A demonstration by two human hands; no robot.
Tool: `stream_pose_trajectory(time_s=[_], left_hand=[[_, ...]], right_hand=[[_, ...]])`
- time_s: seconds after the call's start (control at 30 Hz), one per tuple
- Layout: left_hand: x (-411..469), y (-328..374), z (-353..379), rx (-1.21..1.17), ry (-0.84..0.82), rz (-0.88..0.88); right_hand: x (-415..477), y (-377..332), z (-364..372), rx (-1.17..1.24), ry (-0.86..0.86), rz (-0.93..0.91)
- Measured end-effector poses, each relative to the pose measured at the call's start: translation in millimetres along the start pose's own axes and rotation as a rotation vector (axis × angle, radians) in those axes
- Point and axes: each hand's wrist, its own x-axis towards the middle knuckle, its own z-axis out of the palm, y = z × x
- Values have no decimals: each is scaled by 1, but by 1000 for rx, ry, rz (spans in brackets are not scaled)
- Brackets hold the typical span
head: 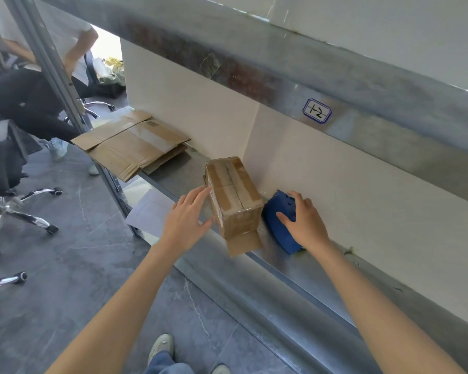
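Bright, soft, even light fills the scene, and the opening at 11 o'clock is washed out almost to white. Shadows are faint: a soft dark patch lies under the taped box [234,195] at centre and beside the blue dispenser [280,225] just right of it. Tape on the flattened cardboard [131,143] at 10 o'clock glares white, and the metal shelf edge [241,287] at 5 o'clock carries a pale sheen. The upper beam [227,58] at 12 o'clock looks smeared and soft, and the chair legs [25,209] at 9 o'clock are blurred. Straight lines bow toward the frame edges.
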Motion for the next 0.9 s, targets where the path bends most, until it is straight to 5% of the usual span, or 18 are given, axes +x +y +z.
stream_pose_trajectory(time_s=[0.6,0.9], left_hand=[[1,-4,0,287,-72,-25],[7,-8,-13,216,-29,-13]], right_hand=[[25,26,3,249,-331,203],[15,9,-5,-1,-272,155]])
